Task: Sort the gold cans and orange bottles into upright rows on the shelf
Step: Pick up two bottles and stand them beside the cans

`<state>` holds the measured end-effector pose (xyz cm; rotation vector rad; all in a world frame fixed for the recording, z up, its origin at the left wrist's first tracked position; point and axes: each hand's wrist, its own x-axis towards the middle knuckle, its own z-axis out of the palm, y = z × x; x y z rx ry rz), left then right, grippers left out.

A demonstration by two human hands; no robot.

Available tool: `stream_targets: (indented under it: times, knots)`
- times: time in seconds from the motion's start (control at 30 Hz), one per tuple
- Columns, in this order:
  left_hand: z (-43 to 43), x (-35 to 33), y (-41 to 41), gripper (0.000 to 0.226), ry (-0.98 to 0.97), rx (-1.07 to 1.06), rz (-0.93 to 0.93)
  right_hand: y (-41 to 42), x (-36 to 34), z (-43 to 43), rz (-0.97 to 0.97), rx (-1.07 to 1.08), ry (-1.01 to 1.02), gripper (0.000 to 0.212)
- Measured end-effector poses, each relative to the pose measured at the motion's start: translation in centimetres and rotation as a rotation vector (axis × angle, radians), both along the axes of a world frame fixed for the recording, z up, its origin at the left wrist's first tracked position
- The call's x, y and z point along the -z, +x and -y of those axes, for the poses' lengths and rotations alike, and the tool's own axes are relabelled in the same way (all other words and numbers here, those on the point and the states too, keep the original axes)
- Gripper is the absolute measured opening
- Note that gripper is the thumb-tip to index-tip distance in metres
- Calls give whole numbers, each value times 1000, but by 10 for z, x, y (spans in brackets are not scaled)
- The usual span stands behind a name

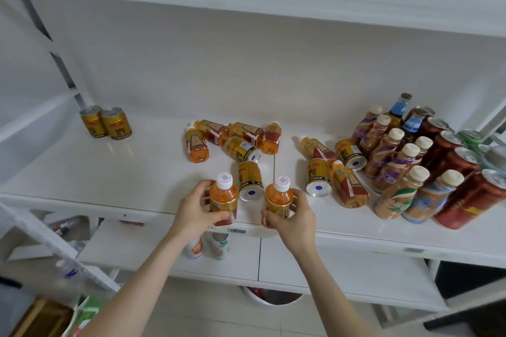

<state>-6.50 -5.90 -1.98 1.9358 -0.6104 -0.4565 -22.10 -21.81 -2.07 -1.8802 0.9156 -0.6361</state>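
Left hand [195,213]: wrapping around an upright orange bottle [223,201] at the shelf [82,172] front edge.
Right hand [294,217]: gripping a second upright bottle [278,201].
Open room: lying at 9 o'clock.

We see open shelf [109,172] between the two upright cans [105,124] at the back left corner and the toppled pile [232,139] mid-shelf. Standing bottles and cans [427,161] crowd the right end, blocking reach there.

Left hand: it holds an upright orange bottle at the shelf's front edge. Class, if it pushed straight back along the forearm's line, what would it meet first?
Probably the lying gold can just behind and right of the left hand and its bottle; depth is uncertain, so it might slip past.
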Motion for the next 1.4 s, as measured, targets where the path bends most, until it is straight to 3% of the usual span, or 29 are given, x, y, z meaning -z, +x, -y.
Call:
stream_targets:
  times: [0.53,1.13,1.4]
  knots:
    - [-104,-20,88,66,5,166,88,77,-8,-118,62,72,-32,67]
    - [-215,-19,191,68,-12,106,67,202,-14,-219,57,-22,-49,65]
    - [-274,-27,265,68,53,158,143,275,-11,-286,99,45,-13,63]
